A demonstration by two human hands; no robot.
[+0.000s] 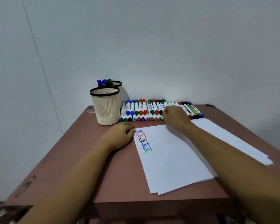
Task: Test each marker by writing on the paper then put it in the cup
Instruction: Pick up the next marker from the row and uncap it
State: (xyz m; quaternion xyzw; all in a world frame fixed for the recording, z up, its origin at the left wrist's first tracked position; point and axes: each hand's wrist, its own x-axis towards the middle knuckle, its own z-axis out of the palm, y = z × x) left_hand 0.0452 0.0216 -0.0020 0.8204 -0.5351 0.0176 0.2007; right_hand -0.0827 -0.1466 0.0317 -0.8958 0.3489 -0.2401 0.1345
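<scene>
Our left hand point(120, 136) is resting flat and relaxed at the paper's point(171, 159) far left corner. Our right hand point(174, 117) is curling over the markers point(142, 110) along the table's point(103, 175) far edge, and we cannot tell whether it is gripping one. The cup point(106, 109) is standing just left of them.

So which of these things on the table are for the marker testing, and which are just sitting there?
For the job: the row of markers, the paper with five "Test" words, the back cup holding markers, the right hand at the row, the left hand at the paper's edge.
Just lying about: the front cup, seemingly empty; the spare paper on the right.
</scene>
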